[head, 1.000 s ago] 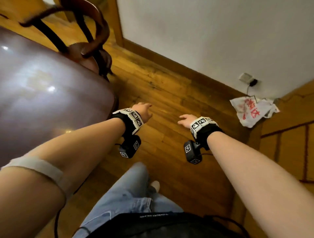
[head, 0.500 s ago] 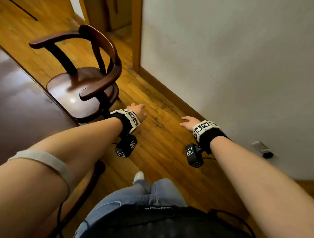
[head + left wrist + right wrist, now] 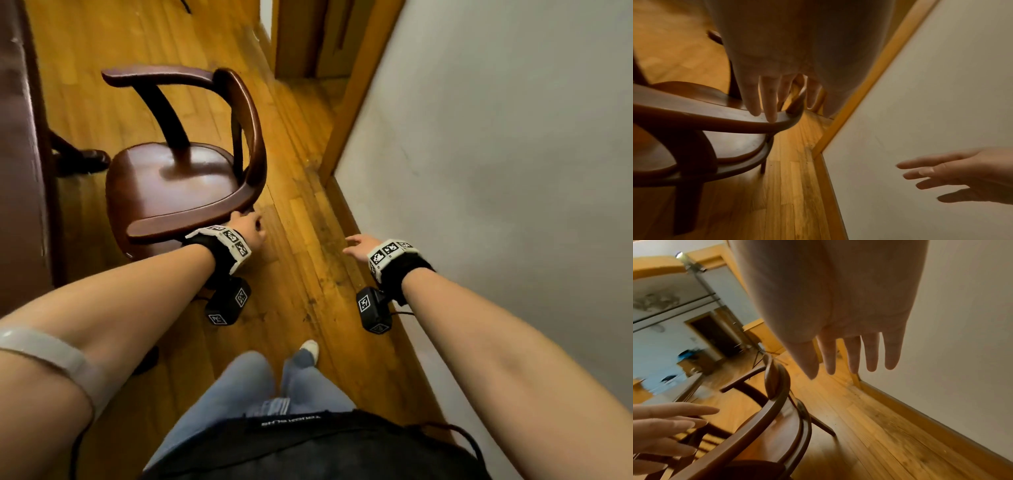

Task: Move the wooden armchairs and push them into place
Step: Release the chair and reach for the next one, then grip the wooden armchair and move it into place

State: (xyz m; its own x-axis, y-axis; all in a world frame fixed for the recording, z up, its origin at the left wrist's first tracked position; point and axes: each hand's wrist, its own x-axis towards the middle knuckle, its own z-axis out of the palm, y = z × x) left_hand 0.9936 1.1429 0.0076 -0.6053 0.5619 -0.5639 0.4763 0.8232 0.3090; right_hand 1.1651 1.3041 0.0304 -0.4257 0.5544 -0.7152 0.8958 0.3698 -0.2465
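Wooden floor [image 3: 308, 240] ran as a narrow lane between one wooden armchair [image 3: 178, 178] at 10 o'clock and the pale wall [image 3: 496, 171] at 2 o'clock. One dark table [image 3: 20, 154] edge stood at 9 o'clock, with the chair just beside it. A door frame [image 3: 346, 113] closed the lane at 12 o'clock.

Two hands were up. The left hand [image 3: 246, 228] had straight fingers; the left wrist view showed two fingertips [image 3: 770, 113] touching the near curved armrest [image 3: 725, 120], not wrapped round it. The right hand [image 3: 359, 245] hung in the air near the wall, fingers spread wide, holding nothing.

Only the right wrist view showed a far room with a dark doorway [image 3: 715, 335] behind the chair. Only the head view showed the person's jeans [image 3: 257, 387] and one white shoe tip [image 3: 310, 349] at 6 o'clock.
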